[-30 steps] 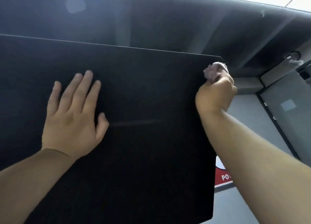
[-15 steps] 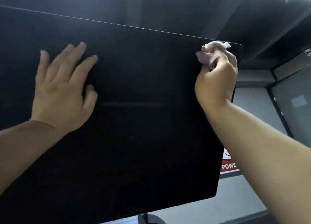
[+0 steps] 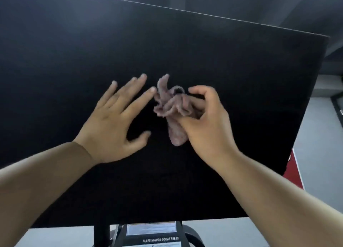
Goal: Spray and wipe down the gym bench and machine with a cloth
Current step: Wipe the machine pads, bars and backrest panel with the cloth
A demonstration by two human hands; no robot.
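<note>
Cloth [image 3: 172, 105] sits bunched in the right hand [image 3: 206, 124], its grip pinching the folds, in front of the middle of the machine's black pad [image 3: 241, 79]. Just beside it the left hand [image 3: 111, 128] hovers, grip wide and fingers spread, probably to regather a fresh wiping face.

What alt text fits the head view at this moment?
A right hand grips a crumpled pinkish cloth in front of the middle of a large black panel, while the left hand, fingers spread, is just beside the cloth. Below the panel, a machine label reads PLATELOADED SQUAT PRESS.
</note>
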